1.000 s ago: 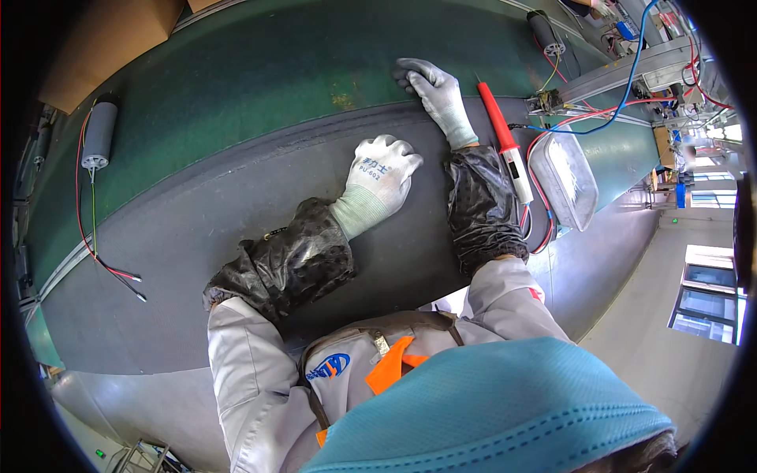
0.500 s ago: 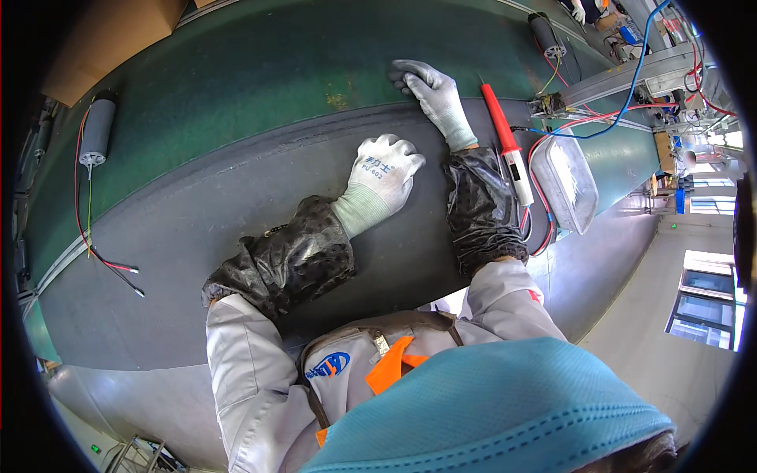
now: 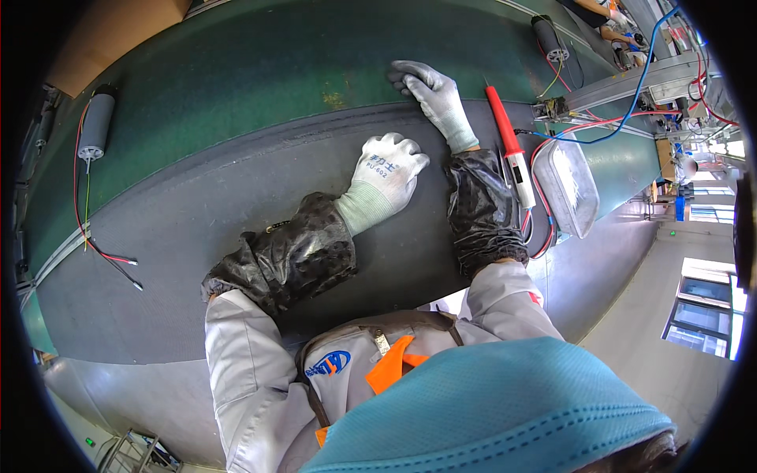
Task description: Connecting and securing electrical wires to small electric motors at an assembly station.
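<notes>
My left hand (image 3: 384, 175), in a white knit glove, rests knuckles up on the dark grey mat (image 3: 189, 229). Its fingers are curled into a fist, their tips tucked under and out of sight; no object shows at it. Farther off and to the right, my right hand (image 3: 434, 93), in a white glove with grey coating, lies on its side where the mat meets the green belt (image 3: 260, 71). Its fingers are bent in and together, with nothing visible in them. Beside my right forearm is a red and white probe (image 3: 505, 130) with a thin metal tip.
Right of the probe sits a clear plastic tray (image 3: 565, 185), with red and blue cables around it. Grey cylindrical motors with loose wires stand at left (image 3: 98, 126) and far right (image 3: 550, 37). A cardboard box (image 3: 118, 39) is at the far left; another person's arm (image 3: 595, 9) shows far right.
Both hands keep nearly the same place and shape. The view has shifted slightly. At the far right, more of another person's arms has come into sight.
</notes>
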